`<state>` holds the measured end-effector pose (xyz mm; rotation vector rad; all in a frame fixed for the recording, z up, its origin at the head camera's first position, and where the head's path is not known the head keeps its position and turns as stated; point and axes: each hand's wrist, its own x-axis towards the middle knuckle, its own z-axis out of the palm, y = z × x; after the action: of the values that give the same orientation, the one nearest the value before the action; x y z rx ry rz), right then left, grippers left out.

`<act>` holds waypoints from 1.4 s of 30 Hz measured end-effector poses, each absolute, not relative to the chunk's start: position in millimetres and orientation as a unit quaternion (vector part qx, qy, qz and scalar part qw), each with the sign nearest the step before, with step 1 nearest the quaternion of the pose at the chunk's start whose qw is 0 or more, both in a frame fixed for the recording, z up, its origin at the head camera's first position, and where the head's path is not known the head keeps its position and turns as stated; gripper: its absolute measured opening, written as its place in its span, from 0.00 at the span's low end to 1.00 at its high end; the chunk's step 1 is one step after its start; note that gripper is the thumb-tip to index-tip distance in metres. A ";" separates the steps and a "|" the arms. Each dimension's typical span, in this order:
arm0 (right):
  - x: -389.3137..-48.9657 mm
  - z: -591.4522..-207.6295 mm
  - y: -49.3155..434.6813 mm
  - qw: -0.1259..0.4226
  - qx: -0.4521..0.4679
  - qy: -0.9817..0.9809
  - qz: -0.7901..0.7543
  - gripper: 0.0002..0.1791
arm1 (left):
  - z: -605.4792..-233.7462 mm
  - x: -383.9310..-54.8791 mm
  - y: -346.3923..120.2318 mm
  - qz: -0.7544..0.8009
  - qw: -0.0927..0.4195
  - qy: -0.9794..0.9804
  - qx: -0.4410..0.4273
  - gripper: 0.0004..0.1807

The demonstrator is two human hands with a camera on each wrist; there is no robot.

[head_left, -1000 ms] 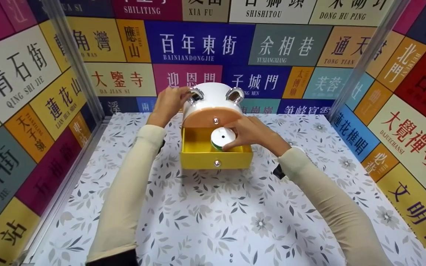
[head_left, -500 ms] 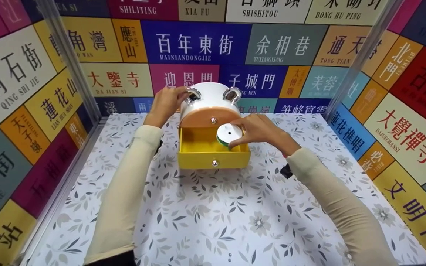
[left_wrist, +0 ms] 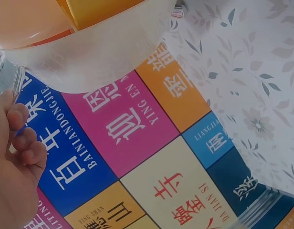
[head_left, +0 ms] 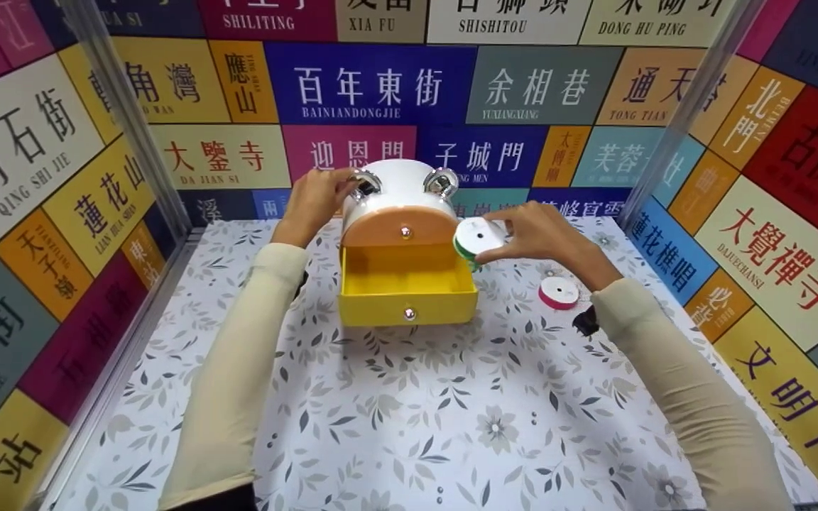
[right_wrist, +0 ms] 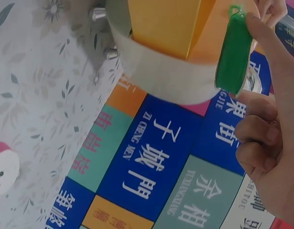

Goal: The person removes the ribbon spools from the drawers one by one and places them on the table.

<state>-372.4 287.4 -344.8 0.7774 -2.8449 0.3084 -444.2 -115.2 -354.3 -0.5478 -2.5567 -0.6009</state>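
A small white box [head_left: 398, 186] with silver ears stands on the table, its orange upper drawer front [head_left: 400, 226] closed and its yellow drawer [head_left: 409, 309] pulled out. No contents show in the yellow drawer. My left hand [head_left: 313, 204] holds the box's left ear [head_left: 366, 186]; the left wrist view shows the thumb against that silver ear [left_wrist: 7, 78]. Just right of the box, my right hand [head_left: 544, 233] pinches a spool of green ribbon [head_left: 478, 236] between thumb and fingers. The green winding of this spool [right_wrist: 233, 55] faces the right wrist camera.
A spool with a pink-red band [head_left: 558, 292] lies on the table near my right wrist. The table [head_left: 409, 411] has a leaf-patterned cover. Panels with place names [head_left: 373, 85] stand close behind the box and on both sides.
My right hand has carried the green ribbon spool from above the open drawer to the right, past its side. The pink-red spool has come into sight. My left hand stays on the ear.
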 end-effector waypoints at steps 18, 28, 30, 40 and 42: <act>-370.7 -383.4 365.3 0.040 0.149 -0.983 0.096 0.54 | -355.9 -444.4 -115.1 -0.218 0.224 -0.929 -0.200 0.13; -381.5 -404.0 385.2 0.023 0.129 -0.988 0.087 0.56 | -354.1 -444.4 -114.1 -0.220 0.227 -0.929 -0.192 0.15; -384.3 -408.4 386.5 0.012 0.123 -0.988 0.091 0.57 | -354.6 -443.9 -114.3 -0.220 0.219 -0.932 -0.188 0.15; -399.0 -437.6 382.0 -0.023 0.090 -0.986 0.135 0.58 | -353.7 -444.1 -114.1 -0.215 0.224 -0.931 -0.192 0.14; -402.1 -446.4 380.8 -0.027 0.089 -0.986 0.136 0.59 | -354.5 -443.6 -114.7 -0.219 0.225 -0.929 -0.193 0.14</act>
<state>-402.1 380.8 -446.4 0.2832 -3.1536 0.4333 -443.6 -114.7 -354.5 -0.5331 -2.5631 -0.6044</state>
